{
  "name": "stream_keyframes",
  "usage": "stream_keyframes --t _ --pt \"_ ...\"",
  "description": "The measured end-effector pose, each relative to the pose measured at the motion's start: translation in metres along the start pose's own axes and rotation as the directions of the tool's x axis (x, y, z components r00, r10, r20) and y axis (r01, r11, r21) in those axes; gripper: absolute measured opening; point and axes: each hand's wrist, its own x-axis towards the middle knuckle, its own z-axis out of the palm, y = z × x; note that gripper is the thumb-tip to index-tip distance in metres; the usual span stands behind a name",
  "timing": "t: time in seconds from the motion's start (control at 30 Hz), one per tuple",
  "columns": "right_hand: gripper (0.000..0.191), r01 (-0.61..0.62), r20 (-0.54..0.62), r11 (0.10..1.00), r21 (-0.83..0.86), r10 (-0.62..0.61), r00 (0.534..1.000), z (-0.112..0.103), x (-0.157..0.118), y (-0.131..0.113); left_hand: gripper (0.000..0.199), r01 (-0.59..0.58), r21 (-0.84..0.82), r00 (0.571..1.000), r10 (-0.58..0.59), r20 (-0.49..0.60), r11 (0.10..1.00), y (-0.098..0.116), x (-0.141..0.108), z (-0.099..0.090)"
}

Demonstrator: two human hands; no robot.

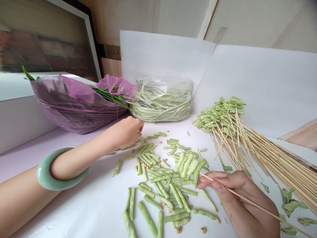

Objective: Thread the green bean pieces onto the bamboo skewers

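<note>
My right hand [237,195] pinches a thin wooden skewer [250,201] at the lower right, with several cut green bean pieces [190,165] threaded on its tip. My left hand [130,130], with a green bangle [44,175] on its forearm, is held over the far left edge of the loose bean pieces [158,178]. Its fingers curl away from view, and whatever they hold, if anything, is hidden. Loose pieces and small brown beans [170,204] lie scattered between my hands on the white surface.
A pile of filled skewers [237,132] lies at the right, bean ends up. Behind stand a clear bag of long beans [163,102] and a purple bag [76,102] of green stalks. Bean scraps [289,208] lie at the lower right. White boards [163,53] rise behind.
</note>
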Motion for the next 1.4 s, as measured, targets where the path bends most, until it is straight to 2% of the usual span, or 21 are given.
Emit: stream_keyframes --t 0.07,0.17,0.33,0.53,0.6,0.67,0.77,0.87,0.97,1.03,1.2,1.4 --pt "0.012 0.001 0.002 1.0 0.012 -0.001 1.0 0.0 0.0 0.001 0.015 0.003 0.076 0.998 -0.008 0.064 0.997 -0.005 -0.001 -0.002" --pt "0.012 -0.002 0.009 1.0 0.021 0.002 1.0 -0.001 -0.001 0.002 0.021 -0.077 0.027 0.988 0.073 0.133 0.997 -0.005 -0.006 -0.003" --pt "0.013 -0.02 0.017 1.0 0.02 0.019 1.0 -0.002 -0.002 0.001 0.015 -0.104 0.093 0.982 0.088 0.168 0.99 0.002 -0.013 0.003" --pt "0.012 0.002 0.017 1.0 -0.002 -0.002 1.0 0.0 0.001 -0.002 0.016 -0.127 0.029 0.986 0.124 0.111 0.991 0.006 -0.015 0.004" --pt "0.013 0.006 0.009 1.0 -0.007 -0.006 1.0 0.0 0.0 -0.003 0.02 -0.127 -0.059 0.989 0.131 0.063 0.99 0.01 -0.014 0.002" --pt "0.013 0.009 0.01 1.0 -0.004 -0.009 1.0 -0.001 -0.001 -0.002 0.025 -0.138 -0.234 0.989 0.146 0.018 0.962 0.016 -0.013 -0.001" --pt "0.013 0.012 0.014 1.0 0.008 -0.012 1.0 -0.002 -0.002 -0.002 0.023 -0.13 -0.56 0.983 0.182 0.038 0.818 0.027 -0.013 0.001" --pt "0.014 0.014 0.007 1.0 0.02 -0.014 1.0 -0.002 -0.001 -0.002 0.02 -0.036 -0.818 0.967 0.228 0.118 0.574 0.036 -0.013 0.01" --pt "0.014 0.016 0.009 1.0 0.009 -0.016 1.0 -0.002 0.0 -0.002 0.017 0.114 -0.946 0.942 0.269 0.199 0.303 0.041 -0.015 0.019" --pt "0.014 0.018 0.018 1.0 -0.001 -0.018 1.0 -0.001 0.0 -0.003 0.017 0.172 -0.968 0.933 0.287 0.219 0.181 0.043 -0.016 0.022" --pt "0.014 0.026 0.011 1.0 -0.007 -0.026 1.0 0.0 0.001 -0.003 0.019 0.236 -0.972 0.919 0.32 0.229 0.019 0.048 -0.019 0.022" --pt "0.012 0.011 -0.008 1.0 0.001 -0.011 1.0 -0.001 -0.001 -0.002 0.02 0.272 -0.962 0.91 0.333 0.245 -0.034 0.048 -0.019 0.023"
